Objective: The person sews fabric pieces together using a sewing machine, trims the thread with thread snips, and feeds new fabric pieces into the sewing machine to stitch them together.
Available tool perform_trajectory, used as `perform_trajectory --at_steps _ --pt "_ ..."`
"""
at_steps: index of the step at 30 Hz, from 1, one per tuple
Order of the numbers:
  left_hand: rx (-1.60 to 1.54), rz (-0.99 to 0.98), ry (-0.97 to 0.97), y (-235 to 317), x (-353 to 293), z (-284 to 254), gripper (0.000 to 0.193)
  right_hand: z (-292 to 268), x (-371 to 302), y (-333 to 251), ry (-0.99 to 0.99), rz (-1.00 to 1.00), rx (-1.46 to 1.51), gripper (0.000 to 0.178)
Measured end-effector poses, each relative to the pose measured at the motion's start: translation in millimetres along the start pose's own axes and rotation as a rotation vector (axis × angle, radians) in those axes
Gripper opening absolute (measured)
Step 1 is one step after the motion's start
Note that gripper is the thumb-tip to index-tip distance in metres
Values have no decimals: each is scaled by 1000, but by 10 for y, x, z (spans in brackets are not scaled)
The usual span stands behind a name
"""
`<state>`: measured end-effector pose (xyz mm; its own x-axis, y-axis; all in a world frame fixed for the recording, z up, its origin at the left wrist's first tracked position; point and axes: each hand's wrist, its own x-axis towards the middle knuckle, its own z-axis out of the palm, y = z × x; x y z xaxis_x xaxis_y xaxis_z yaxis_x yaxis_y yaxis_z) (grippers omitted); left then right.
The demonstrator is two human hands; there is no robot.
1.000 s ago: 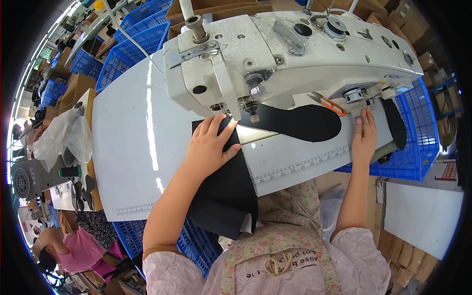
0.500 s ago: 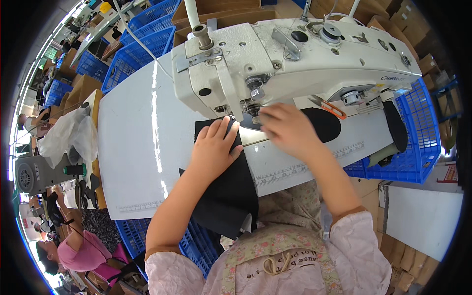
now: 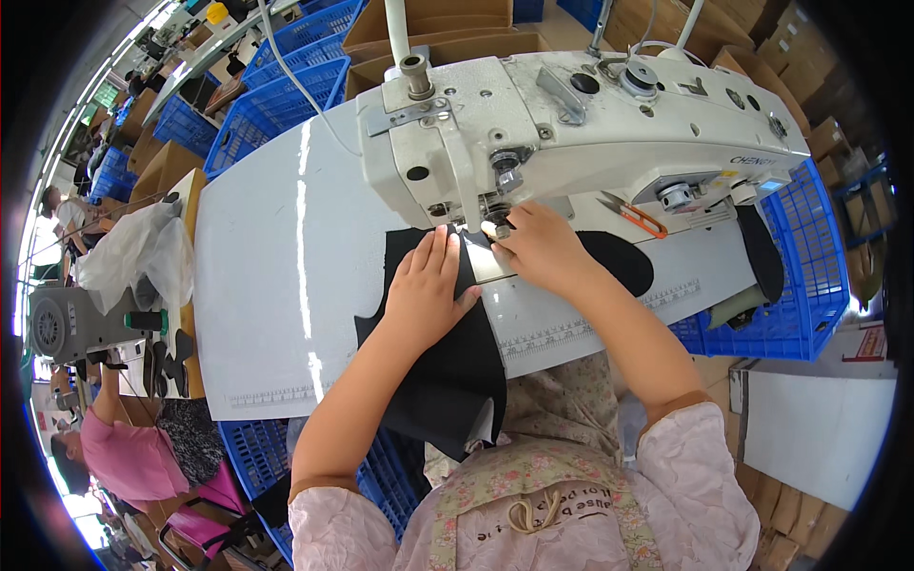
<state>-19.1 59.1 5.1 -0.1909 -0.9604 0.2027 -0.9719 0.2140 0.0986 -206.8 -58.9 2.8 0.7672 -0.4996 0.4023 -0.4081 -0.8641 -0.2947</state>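
A white sewing machine (image 3: 562, 124) stands on a pale table (image 3: 252, 276). Black fabric (image 3: 443, 366) runs from beneath its needle area over the table's near edge toward my lap. My left hand (image 3: 428, 285) lies flat on this fabric, fingers stretched toward the needle. Close beside the needle, my right hand (image 3: 538, 249) has its fingers bent together by the machine's small metal parts; what they pinch, if anything, is hidden. A rounded black fabric piece (image 3: 619, 262) sticks out to the right of that hand.
Orange-handled thread snips (image 3: 636, 214) rest on the machine bed. A blue crate (image 3: 804, 262) stands at the right, others at the back left. A clear plastic bag (image 3: 138, 252) and another machine (image 3: 81, 328) are at the left. A person in pink (image 3: 133, 447) sits beyond.
My right hand has come in slightly left and lower, its fingers now nearer the needle. My left hand stays on the fabric. The whole view has shifted slightly.
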Motion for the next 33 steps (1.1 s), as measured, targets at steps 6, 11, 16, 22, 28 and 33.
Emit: perform_trajectory --at_steps 6,11,16,22,28,33 --pt "47 -50 -38 54 -34 58 72 45 2 -43 -28 34 -78 13" --pt "33 -92 -128 156 -136 -13 74 -4 -161 -35 -43 83 -42 14" --pt "60 -94 -148 166 -165 -13 76 -5 -214 -76 -28 96 -9 21" --pt "64 -76 -151 171 -137 -38 74 81 -240 -243 -36 174 47 25" --pt "53 -33 -182 186 -147 -111 72 93 -269 -366 -34 214 109 25" --pt "38 44 -298 221 -122 -304 69 112 -325 -403 -29 232 166 29"
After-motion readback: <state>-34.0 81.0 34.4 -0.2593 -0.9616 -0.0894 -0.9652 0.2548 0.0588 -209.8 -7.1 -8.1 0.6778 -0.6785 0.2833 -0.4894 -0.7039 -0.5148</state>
